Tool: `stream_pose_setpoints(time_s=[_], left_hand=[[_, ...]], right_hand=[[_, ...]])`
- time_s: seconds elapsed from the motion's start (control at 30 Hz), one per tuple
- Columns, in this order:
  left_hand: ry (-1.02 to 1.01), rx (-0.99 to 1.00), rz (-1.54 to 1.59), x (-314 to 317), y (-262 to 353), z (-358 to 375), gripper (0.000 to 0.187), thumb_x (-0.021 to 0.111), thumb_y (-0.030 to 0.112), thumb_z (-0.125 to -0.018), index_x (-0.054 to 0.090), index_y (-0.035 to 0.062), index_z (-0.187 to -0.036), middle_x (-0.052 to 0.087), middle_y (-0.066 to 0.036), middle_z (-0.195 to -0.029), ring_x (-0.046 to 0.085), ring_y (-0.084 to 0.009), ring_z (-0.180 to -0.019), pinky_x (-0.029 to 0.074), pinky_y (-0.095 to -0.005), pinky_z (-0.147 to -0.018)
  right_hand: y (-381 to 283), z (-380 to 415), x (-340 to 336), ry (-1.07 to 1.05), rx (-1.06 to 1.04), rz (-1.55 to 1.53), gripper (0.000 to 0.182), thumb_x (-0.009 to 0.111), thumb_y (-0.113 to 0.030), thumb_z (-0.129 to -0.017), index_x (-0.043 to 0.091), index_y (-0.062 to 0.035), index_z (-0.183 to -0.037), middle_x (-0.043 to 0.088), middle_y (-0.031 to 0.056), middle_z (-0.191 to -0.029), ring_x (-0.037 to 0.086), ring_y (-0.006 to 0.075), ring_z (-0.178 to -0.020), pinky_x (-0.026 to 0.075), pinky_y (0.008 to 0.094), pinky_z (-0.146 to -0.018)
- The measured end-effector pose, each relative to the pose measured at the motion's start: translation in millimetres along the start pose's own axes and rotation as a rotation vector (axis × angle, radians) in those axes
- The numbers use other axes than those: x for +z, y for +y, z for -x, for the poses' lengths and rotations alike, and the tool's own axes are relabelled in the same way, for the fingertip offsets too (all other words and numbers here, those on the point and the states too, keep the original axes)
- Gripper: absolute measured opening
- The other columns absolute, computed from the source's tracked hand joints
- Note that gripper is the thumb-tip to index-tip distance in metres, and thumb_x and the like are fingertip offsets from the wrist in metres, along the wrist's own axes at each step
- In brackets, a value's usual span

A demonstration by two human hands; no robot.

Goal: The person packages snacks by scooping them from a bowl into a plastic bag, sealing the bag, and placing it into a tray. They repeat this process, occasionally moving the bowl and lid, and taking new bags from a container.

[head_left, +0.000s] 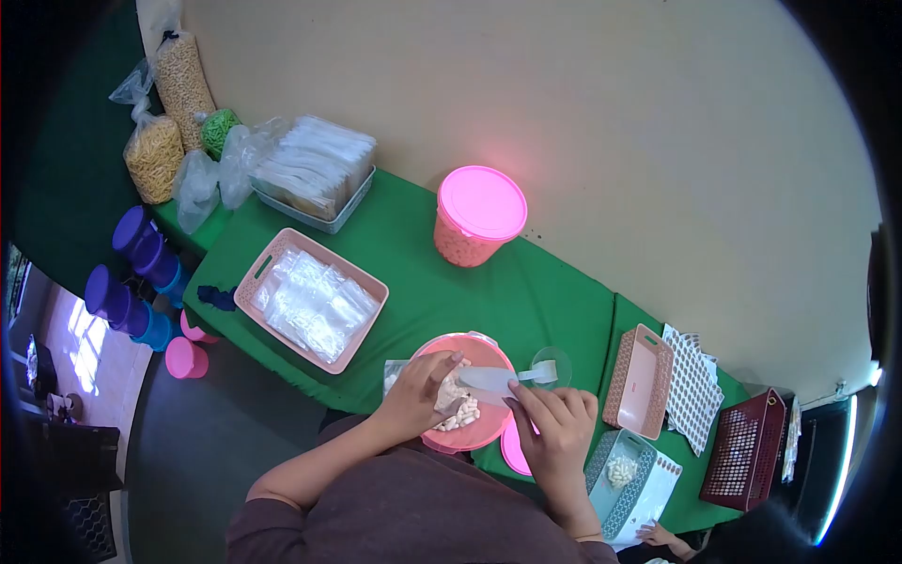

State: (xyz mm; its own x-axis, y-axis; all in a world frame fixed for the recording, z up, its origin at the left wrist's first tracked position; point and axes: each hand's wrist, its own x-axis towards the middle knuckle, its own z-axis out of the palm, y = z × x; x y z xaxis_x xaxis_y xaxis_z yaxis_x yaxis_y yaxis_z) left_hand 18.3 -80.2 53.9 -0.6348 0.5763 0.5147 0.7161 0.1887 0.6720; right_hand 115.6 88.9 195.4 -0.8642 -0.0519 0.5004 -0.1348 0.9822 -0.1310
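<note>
A pink bowl (pixel 489 352) with pale snack pieces (pixel 462 414) stands at the near edge of the green table (pixel 442 291). My left hand (pixel 418 395) reaches into the bowl, its fingers on the pieces. My right hand (pixel 556 428) holds a small clear plastic bag (pixel 493 379) over the bowl's right rim. A clear scoop (pixel 550 369) lies just beyond that hand. A pink lid (pixel 512 451) shows under my right wrist.
A pink tray of clear bags (pixel 310 299) sits to the left, a lidded pink tub (pixel 479 216) behind. Right of me are a pink basket (pixel 639 381), a grey basket with filled packs (pixel 625 475) and a dark red basket (pixel 747 449). Another person's hand (pixel 658 538) shows at the bottom.
</note>
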Motion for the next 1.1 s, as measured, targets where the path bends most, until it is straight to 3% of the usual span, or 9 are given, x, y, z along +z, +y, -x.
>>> stream_pose_setpoints(time_s=[0.23,0.47,0.53,0.63,0.73,0.9,0.97,1.1], left_hand=[[0.066,0.063,0.061,-0.7,4.0,-1.7,0.087,0.073,0.020,-0.078,0.019,0.0174,-0.146,0.051,-0.015,-0.126,0.053,-0.0367,-0.112,0.043,-0.0493,-0.093],[0.079,0.029,0.046,-0.4,-0.8,0.6,0.078,0.076,0.017,-0.077,0.029,0.0147,-0.140,0.055,-0.016,-0.119,0.057,-0.0356,-0.107,0.047,-0.0458,-0.090],[0.142,0.005,0.207,6.4,-8.9,8.3,0.074,0.078,0.011,-0.075,0.034,0.0133,-0.134,0.058,-0.014,-0.112,0.062,-0.0316,-0.096,0.052,-0.0425,-0.082],[0.177,-0.015,0.234,-3.5,-5.7,8.3,0.076,0.080,0.007,-0.071,0.034,0.0121,-0.131,0.060,-0.012,-0.106,0.064,-0.0287,-0.088,0.053,-0.0399,-0.075],[0.338,0.099,0.142,-10.6,-9.2,-1.2,0.081,0.081,0.002,-0.071,0.028,0.0075,-0.131,0.060,-0.013,-0.098,0.064,-0.0222,-0.081,0.054,-0.0324,-0.072],[0.364,0.025,0.019,-15.8,-15.3,0.1,0.080,0.079,0.000,-0.071,0.027,0.0066,-0.132,0.059,-0.015,-0.101,0.063,-0.0235,-0.088,0.053,-0.0348,-0.075],[0.353,0.013,0.009,-19.0,-13.4,-1.4,0.080,0.078,-0.001,-0.071,0.027,0.0065,-0.132,0.059,-0.016,-0.102,0.063,-0.0245,-0.090,0.053,-0.0356,-0.077],[0.309,-0.003,0.011,-17.7,-11.6,-1.3,0.080,0.079,0.001,-0.070,0.029,0.0076,-0.132,0.059,-0.015,-0.104,0.063,-0.0276,-0.093,0.052,-0.0377,-0.080]], right_hand=[[-10.7,-1.7,-17.6,0.088,-0.006,0.165,0.031,0.076,-0.014,-0.074,0.070,-0.0193,-0.104,0.066,-0.0076,-0.090,0.053,0.0120,-0.076,0.031,0.0332,-0.083],[10.6,2.2,10.2,0.075,0.096,0.052,0.031,0.074,-0.011,-0.075,0.069,-0.0120,-0.105,0.064,-0.0005,-0.082,0.056,0.0177,-0.075,0.039,0.0334,-0.073],[19.0,6.4,32.5,-0.141,0.305,-0.071,0.029,0.072,-0.009,-0.077,0.068,-0.0079,-0.106,0.061,0.0073,-0.079,0.059,0.0240,-0.075,0.043,0.0358,-0.069],[34.0,20.6,76.1,-0.280,0.356,-0.170,0.024,0.070,-0.010,-0.077,0.068,-0.0032,-0.100,0.062,0.0141,-0.083,0.059,0.0309,-0.078,0.044,0.0431,-0.074],[55.9,51.1,134.3,-0.462,0.230,0.034,0.015,0.063,-0.010,-0.082,0.067,-0.0001,-0.093,0.061,0.0155,-0.086,0.056,0.0307,-0.086,0.042,0.0417,-0.076],[57.7,78.2,206.0,-0.539,0.012,0.216,0.013,0.059,-0.011,-0.080,0.070,-0.0037,-0.081,0.062,0.0136,-0.091,0.054,0.0292,-0.096,0.038,0.0411,-0.082],[48.5,79.8,213.1,-0.835,0.033,0.005,0.015,0.058,-0.014,-0.084,0.070,-0.0046,-0.087,0.061,0.0152,-0.099,0.051,0.0325,-0.105,0.037,0.0473,-0.088],[47.5,81.3,211.0,-0.757,0.102,-0.148,0.021,0.061,-0.023,-0.086,0.071,-0.0046,-0.087,0.063,0.0145,-0.092,0.054,0.0340,-0.100,0.037,0.0502,-0.086]])
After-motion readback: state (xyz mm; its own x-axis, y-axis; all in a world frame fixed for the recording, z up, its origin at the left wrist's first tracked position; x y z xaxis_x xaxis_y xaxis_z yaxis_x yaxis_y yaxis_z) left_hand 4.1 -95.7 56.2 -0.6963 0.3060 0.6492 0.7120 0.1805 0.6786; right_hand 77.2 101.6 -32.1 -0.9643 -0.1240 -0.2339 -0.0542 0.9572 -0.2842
